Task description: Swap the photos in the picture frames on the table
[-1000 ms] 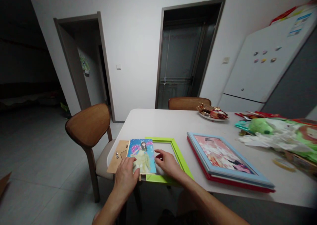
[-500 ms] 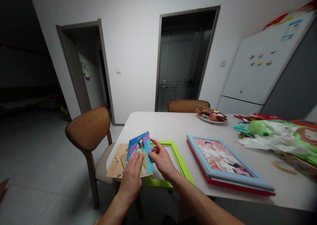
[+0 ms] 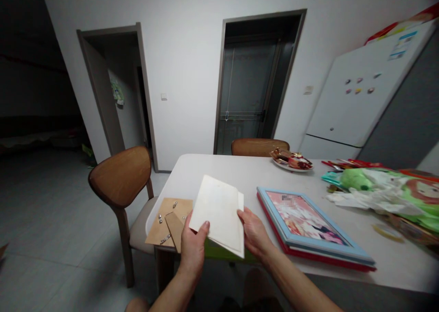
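Two white sheets, the backs of picture cards, are held tilted above the front edge of the table. My left hand grips their lower left side, thumb on top. At the right edge, my right hand pinches them. Partly hidden beneath lies a lime-green picture frame. To the left, a brown backing board with metal clips and a stand leg rests on the table corner.
A light blue framed picture lies on a red one at right. Farther back are a plate of items, plastic packaging and a tape roll. A wooden chair stands left of the white table.
The cards have turned over, from the blue illustrated face to the white backs, and moved right over the green frame. My left hand has shifted its grip to the lower left edge.
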Demonstrator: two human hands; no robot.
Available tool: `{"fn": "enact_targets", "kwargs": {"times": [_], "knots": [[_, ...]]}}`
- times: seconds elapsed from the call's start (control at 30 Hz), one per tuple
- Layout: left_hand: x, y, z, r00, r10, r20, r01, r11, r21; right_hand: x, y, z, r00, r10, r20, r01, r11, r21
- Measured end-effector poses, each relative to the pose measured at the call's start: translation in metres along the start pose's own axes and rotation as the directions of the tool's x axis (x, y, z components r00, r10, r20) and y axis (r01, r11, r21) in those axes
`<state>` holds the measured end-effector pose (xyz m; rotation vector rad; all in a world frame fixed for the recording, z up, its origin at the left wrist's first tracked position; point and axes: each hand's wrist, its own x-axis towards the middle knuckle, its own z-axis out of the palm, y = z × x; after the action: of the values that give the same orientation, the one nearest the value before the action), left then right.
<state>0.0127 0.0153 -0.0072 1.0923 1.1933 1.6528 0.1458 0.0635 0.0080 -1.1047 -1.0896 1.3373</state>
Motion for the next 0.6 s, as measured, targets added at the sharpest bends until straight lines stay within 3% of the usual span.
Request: {"fn": "enact_targets", "kwargs": {"times": [0.13,0.23,0.37,0.5,0.6], "knots": [[0.005,-0.008,-0.013,0.996,-0.057,0.069,0.045,0.984,0.172,0.015,-0.011,-0.032,1.0,-0.008,0.004,0.009,0.978,-0.207],[0.0,-0.012,-0.015,0.991,-0.023,0.135,-0.023,0.942,0.334,0.023,-0.009,-0.042,0.999,0.017,0.04,-0.008,0.974,-0.224],[-0.007,-0.015,-0.013,0.962,0.025,0.27,-0.178,0.811,0.557,0.032,-0.002,-0.038,0.992,0.062,0.112,-0.023,0.947,-0.319],[-0.009,-0.022,-0.014,0.937,0.054,0.345,-0.274,0.728,0.629,0.042,0.007,-0.031,0.995,-0.063,0.076,0.093,0.859,-0.504],[-0.009,-0.026,-0.017,0.928,0.091,0.361,-0.317,0.701,0.638,0.05,0.012,-0.029,0.993,-0.109,0.046,0.114,0.798,-0.591]]}}
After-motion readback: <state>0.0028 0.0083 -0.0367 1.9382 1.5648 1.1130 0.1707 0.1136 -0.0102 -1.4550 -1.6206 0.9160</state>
